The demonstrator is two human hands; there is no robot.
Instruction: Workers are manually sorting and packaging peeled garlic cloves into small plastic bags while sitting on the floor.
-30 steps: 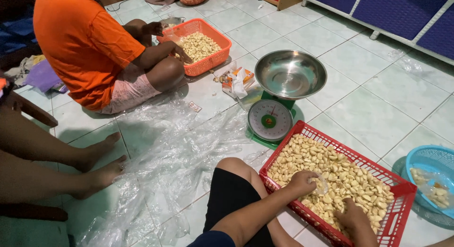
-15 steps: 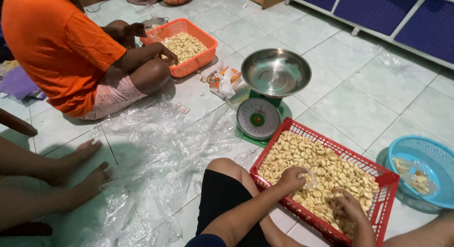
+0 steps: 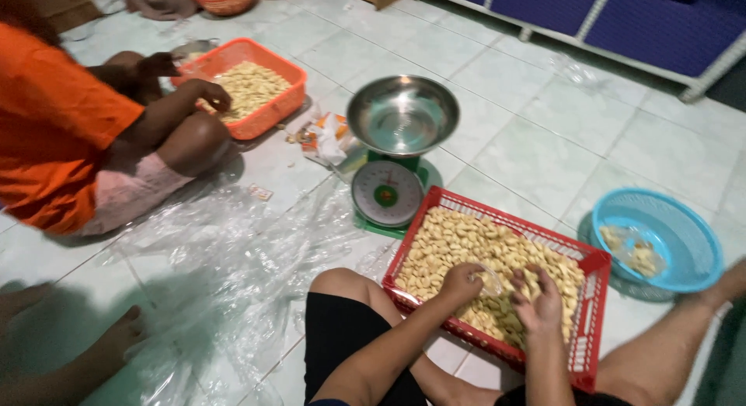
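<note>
Low in the frame, right of centre, both of the person's hands work inside a red slatted basket (image 3: 592, 313) heaped with small pale, lumpy pieces (image 3: 466, 243) that look like peeled cloves or crackers; the view is too soft to say which. The left hand (image 3: 461, 282) has its grip closed around the mouth of a small clear plastic bag (image 3: 489, 281), holding it just above the heap. The right hand (image 3: 538, 297) lies on the pieces beside it, fingers curled down into them; whether they have pinched any is not clear from here.

The pieces seem light and dry, loose enough to slide off one another, so they are best gathered by scooping a few into cupped fingers. The bag is thin, limp and slippery, and holds its shape only where it is pinched at the rim.

Just above the basket, at the centre of the frame, stands a green dial scale (image 3: 386, 195) with an empty steel bowl (image 3: 402, 115) on top. At the right edge sits a blue round basket (image 3: 684, 235) holding a filled bag. Crumpled clear plastic sheeting (image 3: 233, 258) spreads over the tiled floor to the left. In the upper left, another person in an orange shirt (image 3: 47, 134) reaches into an orange basket (image 3: 268, 111) of the same pieces.
</note>
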